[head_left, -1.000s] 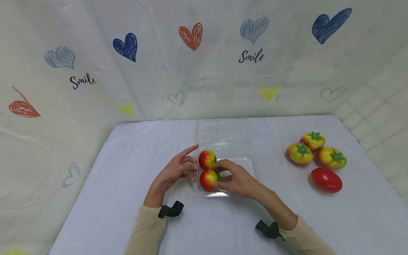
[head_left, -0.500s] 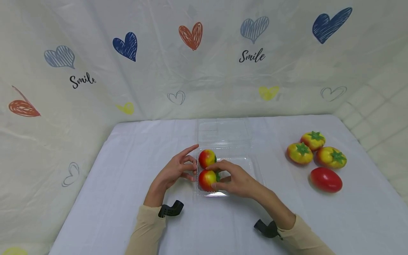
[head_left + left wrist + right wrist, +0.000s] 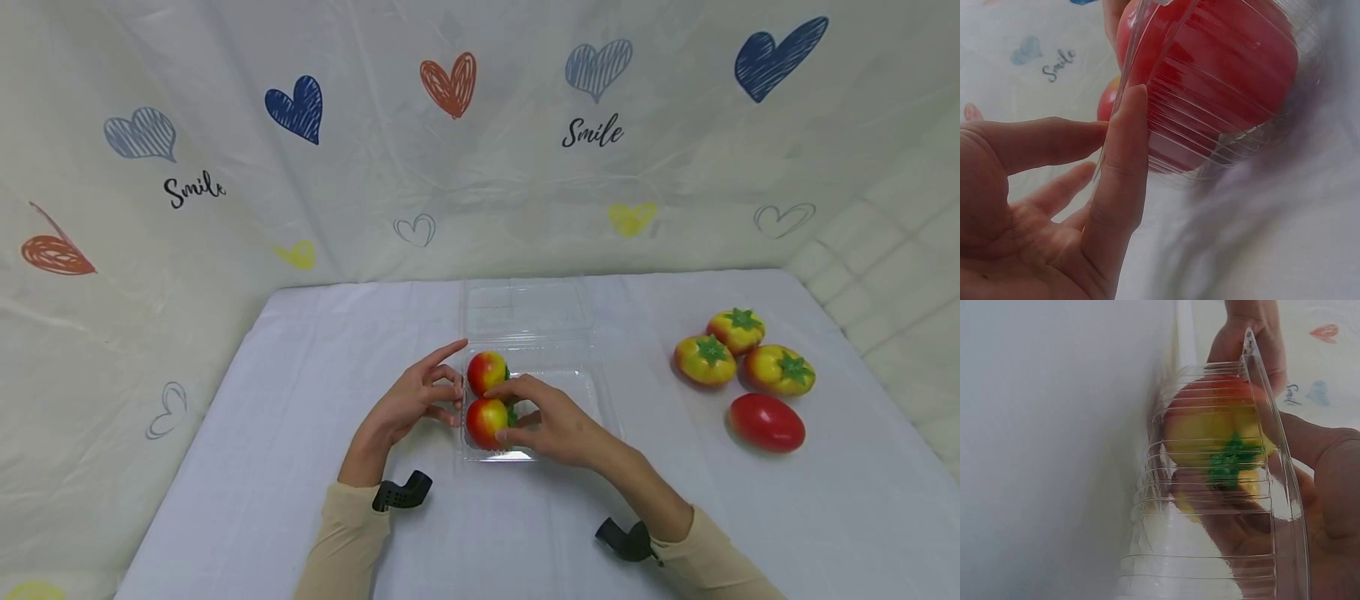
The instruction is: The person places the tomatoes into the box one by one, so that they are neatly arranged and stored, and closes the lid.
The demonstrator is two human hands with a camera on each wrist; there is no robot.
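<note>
Near fruit: red-yel, green top, in near L corner of clear box.
R hand: I've thumb + fingers curled round near fruit.
L hand: pinching box's L rim, thumb + finger.
Far fruit: also in box, just beyond; can't tell if they touch.
Lid: laid back behind box.
Table R side: I see 3 yel-red fruits clustered, plain red fruit nearer me.

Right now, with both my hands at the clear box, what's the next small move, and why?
I'd probably loosen the right hand from the nearer fruit: it already sits inside the clear box, beside the farther fruit, while the left hand holds the box's side.
</note>
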